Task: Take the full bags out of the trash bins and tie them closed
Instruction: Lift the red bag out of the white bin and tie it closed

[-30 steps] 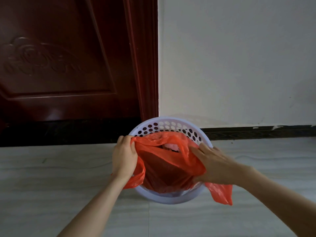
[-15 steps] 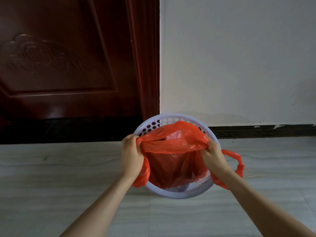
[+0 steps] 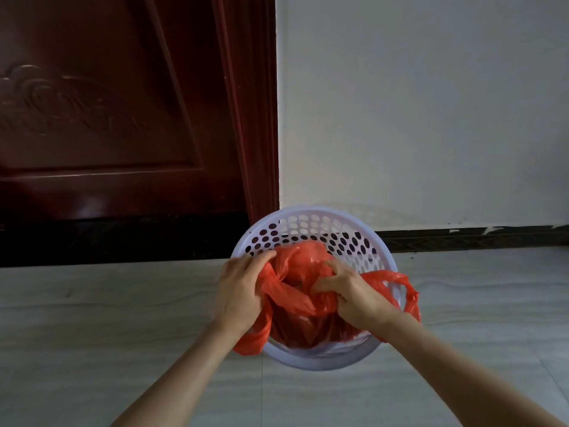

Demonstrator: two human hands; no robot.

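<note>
A round pale-lilac trash bin (image 3: 311,218) with a perforated wall stands on the floor by the wall. Inside it sits an orange plastic bag (image 3: 303,328), its top bunched together over the bin's middle. My left hand (image 3: 241,291) grips the bag's left edge, with a loose flap hanging below the wrist over the bin's rim. My right hand (image 3: 351,291) is closed on the gathered plastic at the centre, and the bag's right handle loop (image 3: 403,291) trails out past my right wrist. What is inside the bag is hidden.
A dark red wooden door (image 3: 107,118) with its frame fills the left, above a black threshold (image 3: 117,238). A white wall (image 3: 431,103) with a dark baseboard (image 3: 474,238) stands behind the bin. The floor (image 3: 92,334) is pale grey tile.
Both hands have drawn together from the bin's sides toward its middle, bunching the bag's stretched-open mouth. The far perforated wall of the bin now shows.
</note>
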